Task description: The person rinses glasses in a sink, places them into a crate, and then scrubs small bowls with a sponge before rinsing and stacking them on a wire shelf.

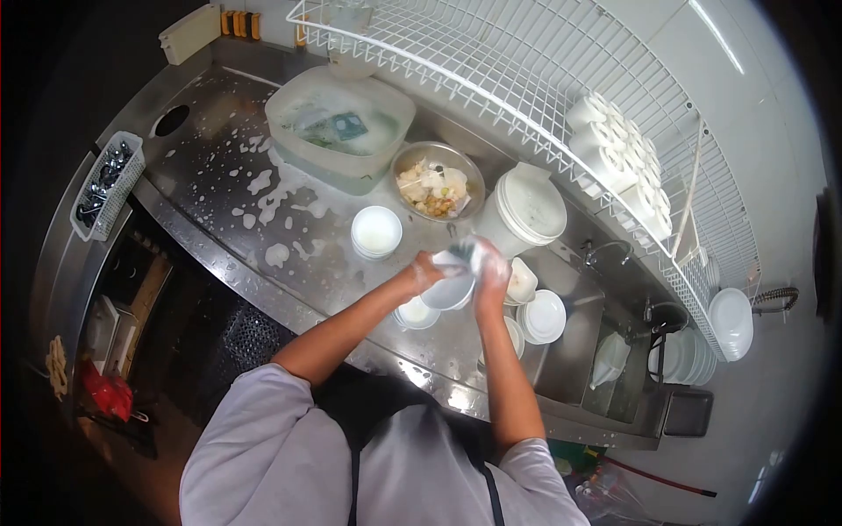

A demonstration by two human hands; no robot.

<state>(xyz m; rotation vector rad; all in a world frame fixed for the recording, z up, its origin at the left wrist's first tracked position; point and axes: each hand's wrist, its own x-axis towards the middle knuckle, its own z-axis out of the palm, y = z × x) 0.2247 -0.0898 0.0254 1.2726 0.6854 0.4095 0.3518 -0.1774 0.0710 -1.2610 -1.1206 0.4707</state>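
Note:
My left hand (424, 271) grips the rim of a small white bowl (447, 293) held above the wet steel counter (228, 188). My right hand (489, 267) presses a soapy cloth or sponge (462, 256) against the bowl's top edge. Both hands are wet and foamy. Directly below them sit more white bowls (416, 313) and small white plates (543, 316) on the counter.
A stack of white bowls (376, 231), a steel bowl of food scraps (436, 181), a plastic tub of soapy water (340, 129) and a white bucket (524, 210) stand behind. A sink (605, 364) lies right; a wire rack (561, 79) with cups overhead; a cutlery basket (107, 184) far left.

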